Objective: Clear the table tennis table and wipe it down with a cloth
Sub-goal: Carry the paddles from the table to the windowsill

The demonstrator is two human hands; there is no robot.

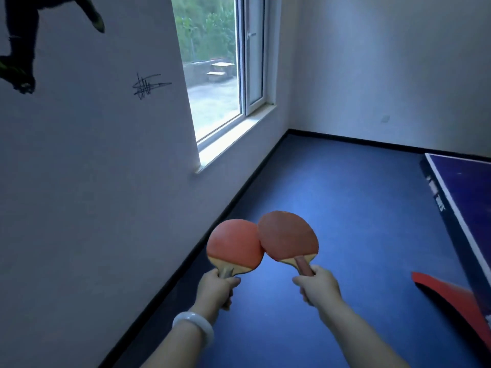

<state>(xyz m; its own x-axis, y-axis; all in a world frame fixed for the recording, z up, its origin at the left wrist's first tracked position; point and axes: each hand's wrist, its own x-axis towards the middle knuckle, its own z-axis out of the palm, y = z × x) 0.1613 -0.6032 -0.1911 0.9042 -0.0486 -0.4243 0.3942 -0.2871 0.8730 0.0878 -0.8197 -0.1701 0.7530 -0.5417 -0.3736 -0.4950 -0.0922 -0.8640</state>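
Paddles up in front of me, one in each hand, held out over the blue floor (pixel 332 208). My left hand (pixel 216 286) has its grip clamped round the wooden handle of the left paddle (pixel 233 247), fingers curled tight, red rubber face turned toward me. My right hand (pixel 317 286) is clamped the same way on the reddish handle of the right paddle (pixel 287 239), its blade tilted to the left. The two red blades meet at their inner edges, the right one overlapping the left a little; I cannot tell whether they truly touch or only cross in my view. A pale bangle (pixel 195 326) sits on my left wrist.

The table (pixel 467 197) shows only as a corner at the right edge: dark blue top, white border line, dark side panel with white lettering too blurred to read. It stands well apart from both paddles, off to my right. Below it, near the lower right corner, a red curved object (pixel 451 296) pokes into view; I cannot tell what it is.

On my left runs a white wall (pixel 93 168) with a scribbled black signature (pixel 148 86) and a dark figure decal (pixel 21 43) at the top corner. Ahead, a window (pixel 215 75) looks out on greenery and paving.
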